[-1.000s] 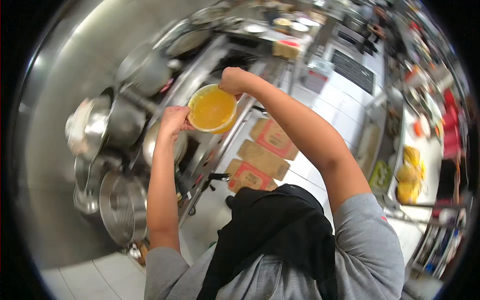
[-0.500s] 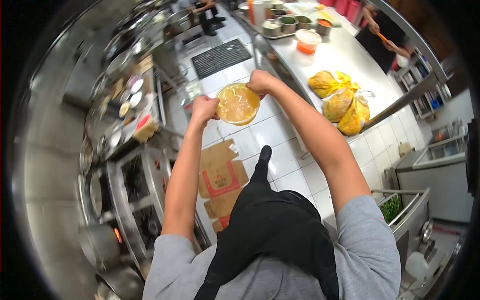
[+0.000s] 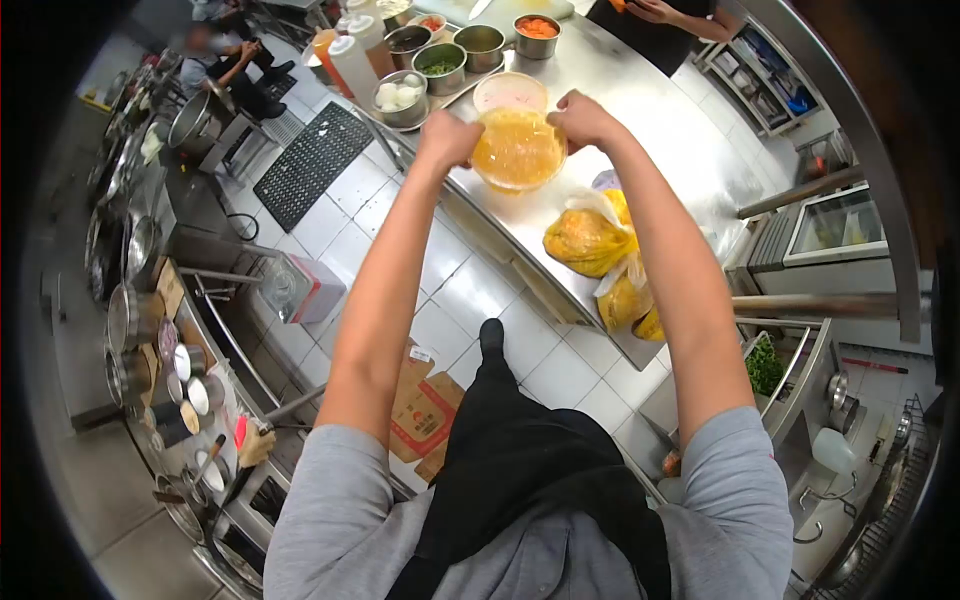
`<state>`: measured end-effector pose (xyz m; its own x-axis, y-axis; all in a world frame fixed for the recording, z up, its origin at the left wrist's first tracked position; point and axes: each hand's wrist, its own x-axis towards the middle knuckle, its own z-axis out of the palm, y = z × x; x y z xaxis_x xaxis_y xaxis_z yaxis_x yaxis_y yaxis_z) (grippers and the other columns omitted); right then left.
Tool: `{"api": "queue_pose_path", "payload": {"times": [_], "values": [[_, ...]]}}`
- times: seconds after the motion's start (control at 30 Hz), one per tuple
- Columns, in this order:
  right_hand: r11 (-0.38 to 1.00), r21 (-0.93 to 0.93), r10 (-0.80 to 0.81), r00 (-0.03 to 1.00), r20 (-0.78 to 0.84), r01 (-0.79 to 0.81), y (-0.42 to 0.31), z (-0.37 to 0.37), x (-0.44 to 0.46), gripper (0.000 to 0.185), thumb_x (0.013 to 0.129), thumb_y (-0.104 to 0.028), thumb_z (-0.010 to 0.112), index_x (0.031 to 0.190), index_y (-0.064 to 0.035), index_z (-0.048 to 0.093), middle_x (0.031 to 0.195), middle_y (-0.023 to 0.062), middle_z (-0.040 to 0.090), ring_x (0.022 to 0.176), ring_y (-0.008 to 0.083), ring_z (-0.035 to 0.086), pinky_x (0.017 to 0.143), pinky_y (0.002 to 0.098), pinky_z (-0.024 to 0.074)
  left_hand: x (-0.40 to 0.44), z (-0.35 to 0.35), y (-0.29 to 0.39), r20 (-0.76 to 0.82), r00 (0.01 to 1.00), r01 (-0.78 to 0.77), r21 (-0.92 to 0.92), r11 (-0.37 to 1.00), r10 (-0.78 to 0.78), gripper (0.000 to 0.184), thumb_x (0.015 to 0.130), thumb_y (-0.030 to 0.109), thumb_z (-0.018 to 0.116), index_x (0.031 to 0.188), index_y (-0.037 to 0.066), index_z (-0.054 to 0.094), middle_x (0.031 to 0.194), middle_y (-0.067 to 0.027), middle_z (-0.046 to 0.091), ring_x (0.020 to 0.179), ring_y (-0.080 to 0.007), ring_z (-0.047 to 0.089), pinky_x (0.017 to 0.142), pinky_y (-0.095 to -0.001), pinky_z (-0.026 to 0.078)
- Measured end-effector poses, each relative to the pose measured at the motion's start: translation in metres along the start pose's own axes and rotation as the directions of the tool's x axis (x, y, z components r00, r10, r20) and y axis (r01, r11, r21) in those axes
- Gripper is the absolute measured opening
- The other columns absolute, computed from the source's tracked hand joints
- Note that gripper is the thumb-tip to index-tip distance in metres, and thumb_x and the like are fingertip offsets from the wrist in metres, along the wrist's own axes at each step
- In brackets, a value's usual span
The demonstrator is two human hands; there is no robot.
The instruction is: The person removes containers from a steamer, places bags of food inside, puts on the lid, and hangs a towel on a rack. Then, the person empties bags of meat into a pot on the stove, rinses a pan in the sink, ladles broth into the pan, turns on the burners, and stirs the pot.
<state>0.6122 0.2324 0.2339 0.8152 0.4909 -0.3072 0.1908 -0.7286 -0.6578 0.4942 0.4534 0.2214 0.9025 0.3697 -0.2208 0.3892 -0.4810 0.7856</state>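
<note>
A round clear container of yellow liquid is held between my two hands, over the edge of the steel table. My left hand grips its left rim, and my right hand grips the right rim. Just beyond it stands a round tub with pale pink contents. Yellow-filled plastic bags lie on the table, partly behind my right forearm.
Metal pots with eggs, greens and orange pieces stand by squeeze bottles. A person in dark clothes stands across the table; another person is far left. Cardboard lies on the floor.
The view has swung from the stoves past the aisle to the steel table. Both hands have carried the yellow container along, and it is now over the table's edge.
</note>
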Motion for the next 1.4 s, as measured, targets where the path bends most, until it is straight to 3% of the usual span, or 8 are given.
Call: {"api": "queue_pose_path", "payload": {"times": [0.57,0.67,0.83,0.93,1.07,1.13,1.33,1.4], "values": [[0.841,0.512,0.083,0.977,0.195,-0.174,0.021,-0.07,0.124,0.045,0.094,-0.035,0.067,0.118,0.0024,0.061,0.098,0.0181,0.069,0.076,0.0259,0.072,0.067,0.036,0.0628,0.15,-0.02,0.013,0.125,0.991,0.088,-0.372,0.924,-0.044,0.041,0.084,0.025,0.068,0.09,-0.015,0.068,0.079,-0.018,0.071,0.059,-0.0229,0.072,0.051,-0.0336,0.059],[0.865,0.501,0.063,0.997,-0.04,-0.035,0.05,-0.1,0.047,0.064,0.095,-0.05,0.065,0.141,-0.008,0.046,0.121,0.0156,0.061,0.115,0.0272,0.062,0.084,0.0451,0.0606,0.058,-0.063,-0.04,-0.125,0.984,-0.166,-0.363,0.917,0.129,0.04,0.094,0.029,0.065,0.103,-0.01,0.069,0.085,-0.0149,0.072,0.075,-0.0199,0.071,0.066,-0.0313,0.059],[0.869,0.492,0.037,0.998,0.051,-0.058,0.021,-0.073,-0.206,0.055,0.104,-0.036,0.049,0.148,-0.0037,0.042,0.136,0.0191,0.059,0.12,0.0269,0.062,0.094,0.0408,0.0551,-0.195,-0.041,-0.26,0.158,0.858,0.382,-0.832,0.402,-0.488,0.033,0.103,0.03,0.054,0.11,-0.001,0.066,0.102,-0.0148,0.073,0.085,-0.0235,0.072,0.076,-0.0364,0.06],[0.617,0.73,-0.244,0.81,0.533,-0.294,0.064,-0.008,-0.318,0.087,0.081,-0.061,0.069,0.143,-0.0029,0.049,0.145,0.0262,0.049,0.138,0.041,0.045,0.11,0.0523,0.0419,-0.444,0.063,-0.474,0.168,0.619,0.69,-0.583,0.429,-0.767,0.043,0.103,0.037,0.046,0.111,0.002,0.069,0.098,-0.0167,0.073,0.082,-0.0248,0.072,0.07,-0.0372,0.059],[0.861,0.487,-0.386,0.435,0.813,-0.147,0.069,0.085,-0.369,0.058,0.098,-0.019,0.059,0.152,-0.005,0.04,0.157,0.0141,0.04,0.146,0.0296,0.039,0.118,0.0413,0.0325,-0.711,0.189,-0.463,0.233,0.169,0.798,0.538,0.272,-0.958,0.048,0.092,0.042,0.065,0.122,0.005,0.069,0.111,-0.0176,0.073,0.108,-0.0304,0.07,0.087,-0.0437,0.055],[0.863,0.494,-0.44,0.33,0.836,-0.102,0.065,0.107,-0.369,0.051,0.101,-0.01,0.053,0.15,-0.004,0.041,0.157,0.0131,0.041,0.146,0.0295,0.039,0.118,0.0393,0.0333,-0.759,0.235,-0.404,0.48,-0.015,1.0,-0.011,-0.023,-0.877,0.04,0.093,0.035,0.067,0.118,0.004,0.069,0.11,-0.0168,0.072,0.092,-0.0266,0.072,0.069,-0.0402,0.059],[0.509,0.786,-0.617,-0.488,0.617,0.351,-0.08,0.084,-0.404,0.049,0.101,-0.019,0.057,0.142,0.0057,0.047,0.149,0.0263,0.045,0.142,0.0406,0.04,0.115,0.0447,0.0377,-0.843,0.404,-0.362,0.198,0.639,0.557,-0.786,0.269,-0.744,0.04,0.097,0.029,0.059,0.124,0.0,0.065,0.097,-0.0149,0.073,0.083,-0.0227,0.071,0.063,-0.039,0.058],[0.356,0.903,-0.613,-0.67,0.419,0.239,-0.135,0.075,-0.43,0.046,0.1,-0.02,0.059,0.135,0.01,0.052,0.141,0.0308,0.051,0.136,0.0441,0.048,0.109,0.0473,0.0448,-0.816,0.318,-0.251,0.07,0.575,0.769,-0.386,0.509,-0.815,0.04,0.096,0.028,0.059,0.126,0.002,0.064,0.092,-0.0158,0.072,0.072,-0.0217,0.07,0.058,-0.037,0.057]]}}
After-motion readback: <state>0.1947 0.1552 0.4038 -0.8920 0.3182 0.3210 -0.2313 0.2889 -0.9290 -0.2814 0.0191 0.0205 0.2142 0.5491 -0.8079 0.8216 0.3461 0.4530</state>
